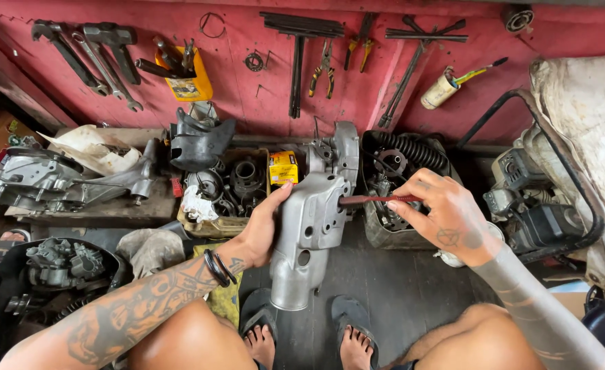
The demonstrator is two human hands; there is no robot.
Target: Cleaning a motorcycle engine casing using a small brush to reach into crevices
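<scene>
Between the knees, the grey engine casing (310, 233) stands upright on the dark floor (391, 288), the left hand (265, 229) clasping its nine-o'clock edge to steady it while the right hand (446, 216), at three o'clock, pinches a red-handled tool (377, 199) into it.

I am seeing a grey cast-metal engine casing (312, 233) standing upright at the centre of the frame, its narrow rounded end pointing down toward the lower middle and its broader end reaching up to the middle. Its dull silver face is showing several round holes and raised ribs. A slim screwdriver with a dark red handle (377, 199) is lying level just right of centre, its tip touching the casing's upper right edge.
</scene>
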